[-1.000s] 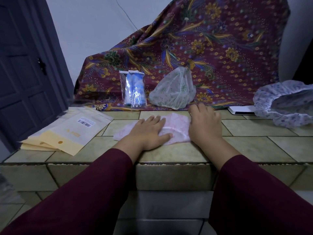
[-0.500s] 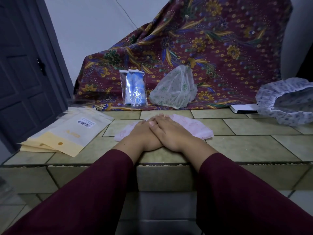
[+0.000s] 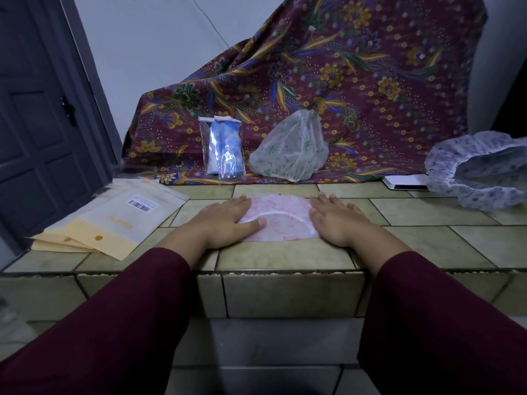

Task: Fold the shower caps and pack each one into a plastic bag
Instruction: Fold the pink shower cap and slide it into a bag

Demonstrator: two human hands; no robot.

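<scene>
Pink and thin, the folded shower cap [image 3: 278, 219] lies flat on the tiled tabletop [image 3: 285, 255] at centre frame. The left hand [image 3: 225, 220] presses its left edge with straight, released fingers; the right hand [image 3: 338, 222] does the same on the right edge, palm down. Over at the left, a stack of yellow-backed plastic bags [image 3: 105, 220], top one with a barcode label. Further back, a clear bag [image 3: 224, 148] stands upright with a blue-patterned cap inside. Beside it, a green-patterned cap [image 3: 291, 151] leans on the batik cloth [image 3: 342, 81]. Far right, a purple-flowered cap [image 3: 482, 169] lies open.
</scene>
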